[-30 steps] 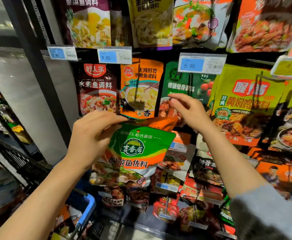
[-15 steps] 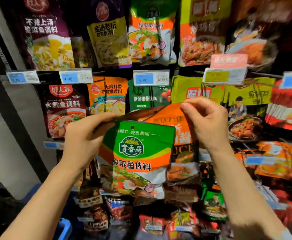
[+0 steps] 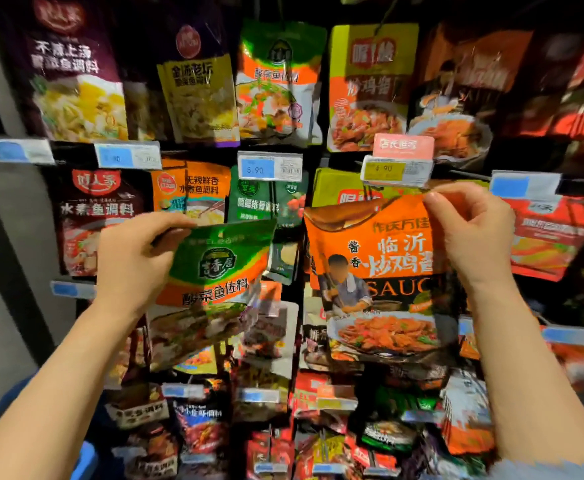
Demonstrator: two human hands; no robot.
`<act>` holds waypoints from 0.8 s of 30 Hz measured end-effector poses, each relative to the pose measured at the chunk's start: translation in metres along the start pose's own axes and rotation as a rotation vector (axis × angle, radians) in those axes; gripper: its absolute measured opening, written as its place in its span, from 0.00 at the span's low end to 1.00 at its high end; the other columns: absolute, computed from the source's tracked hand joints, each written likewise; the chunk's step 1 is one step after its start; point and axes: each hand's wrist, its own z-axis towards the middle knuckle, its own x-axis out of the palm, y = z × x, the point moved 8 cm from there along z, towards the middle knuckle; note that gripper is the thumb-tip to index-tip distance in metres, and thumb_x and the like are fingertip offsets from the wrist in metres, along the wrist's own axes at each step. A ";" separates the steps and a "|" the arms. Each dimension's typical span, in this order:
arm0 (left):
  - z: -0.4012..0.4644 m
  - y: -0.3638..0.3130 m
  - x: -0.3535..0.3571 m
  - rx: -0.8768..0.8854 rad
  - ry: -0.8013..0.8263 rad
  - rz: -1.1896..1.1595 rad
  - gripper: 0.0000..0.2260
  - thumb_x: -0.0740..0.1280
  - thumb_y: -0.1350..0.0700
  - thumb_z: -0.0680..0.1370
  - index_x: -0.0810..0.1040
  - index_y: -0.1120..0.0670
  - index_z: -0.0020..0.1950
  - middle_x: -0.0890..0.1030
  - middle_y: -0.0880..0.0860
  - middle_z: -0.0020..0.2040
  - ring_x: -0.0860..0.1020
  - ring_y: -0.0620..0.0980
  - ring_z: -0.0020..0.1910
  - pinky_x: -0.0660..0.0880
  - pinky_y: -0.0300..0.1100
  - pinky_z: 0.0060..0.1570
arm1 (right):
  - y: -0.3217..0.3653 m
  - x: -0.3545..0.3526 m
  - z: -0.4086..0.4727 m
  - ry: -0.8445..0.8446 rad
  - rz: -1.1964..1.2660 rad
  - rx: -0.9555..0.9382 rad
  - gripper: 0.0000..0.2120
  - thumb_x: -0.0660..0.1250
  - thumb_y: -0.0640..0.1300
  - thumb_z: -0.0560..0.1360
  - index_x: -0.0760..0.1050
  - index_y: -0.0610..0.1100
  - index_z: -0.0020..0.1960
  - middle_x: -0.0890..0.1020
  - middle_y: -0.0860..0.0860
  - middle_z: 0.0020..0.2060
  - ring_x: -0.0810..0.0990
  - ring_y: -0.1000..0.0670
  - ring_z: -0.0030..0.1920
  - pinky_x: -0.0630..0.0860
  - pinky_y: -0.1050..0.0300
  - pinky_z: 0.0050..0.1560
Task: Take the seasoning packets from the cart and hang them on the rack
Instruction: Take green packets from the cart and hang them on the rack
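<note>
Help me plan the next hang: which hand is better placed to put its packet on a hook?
Probably the right hand. It pinches the orange packet by its top edge, upright, just below the yellow price tag. The left hand holds its green packet tilted and lower.

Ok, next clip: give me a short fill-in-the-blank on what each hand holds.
1. The left hand holds a mostly ____ packet.
2. The right hand pinches the orange packet at its top ____ corner.
3. The blue price tag between the packets reads ____.

Missing words: green; right; 5.90
</note>
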 end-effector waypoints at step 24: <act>0.015 -0.056 0.019 0.069 -0.033 -0.184 0.08 0.66 0.63 0.71 0.83 0.56 0.46 0.74 0.22 0.45 0.74 0.26 0.47 0.68 0.22 0.48 | -0.022 -0.029 -0.014 -0.058 -0.059 -0.001 0.03 0.65 0.47 0.73 0.76 0.49 0.43 0.77 0.63 0.38 0.75 0.67 0.39 0.67 0.76 0.41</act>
